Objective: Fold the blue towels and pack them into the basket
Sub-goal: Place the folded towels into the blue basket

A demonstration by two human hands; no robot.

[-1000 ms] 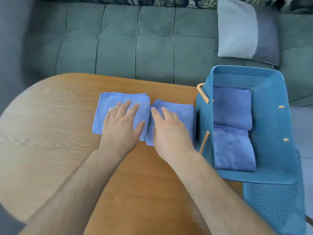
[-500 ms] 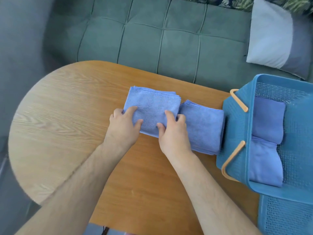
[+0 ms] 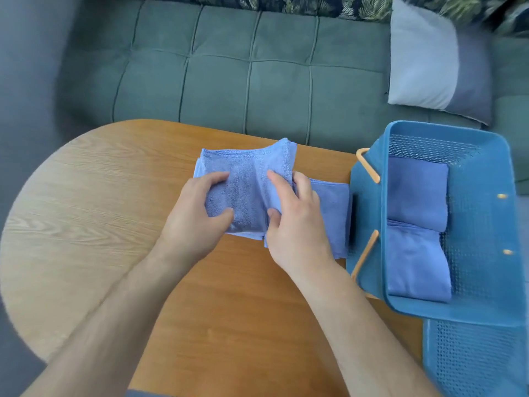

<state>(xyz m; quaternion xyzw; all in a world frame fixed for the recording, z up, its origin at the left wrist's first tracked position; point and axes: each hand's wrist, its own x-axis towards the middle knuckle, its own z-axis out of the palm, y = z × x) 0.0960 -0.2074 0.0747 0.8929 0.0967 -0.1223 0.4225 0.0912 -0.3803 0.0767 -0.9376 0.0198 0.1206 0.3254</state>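
A folded blue towel (image 3: pixel 246 179) is lifted a little off the wooden table (image 3: pixel 86 202). My left hand (image 3: pixel 197 216) grips its left side and my right hand (image 3: pixel 294 222) grips its right side, thumbs on top. A second folded blue towel (image 3: pixel 332 204) lies flat on the table to the right, partly under my right hand, beside the blue basket (image 3: pixel 486 224). Inside the basket lie two folded blue towels, one at the far end (image 3: pixel 418 190) and one at the near end (image 3: pixel 415 265).
The basket with orange handles (image 3: pixel 369 167) stands at the table's right edge, over a second blue basket (image 3: pixel 472 356) lower down. A green sofa (image 3: pixel 229 75) runs behind the table, with a grey cushion (image 3: pixel 429 58) at its right.
Both hands went from lying flat on the two towels to gripping the left towel at its sides and raising it. The camera view swung left, then back right.
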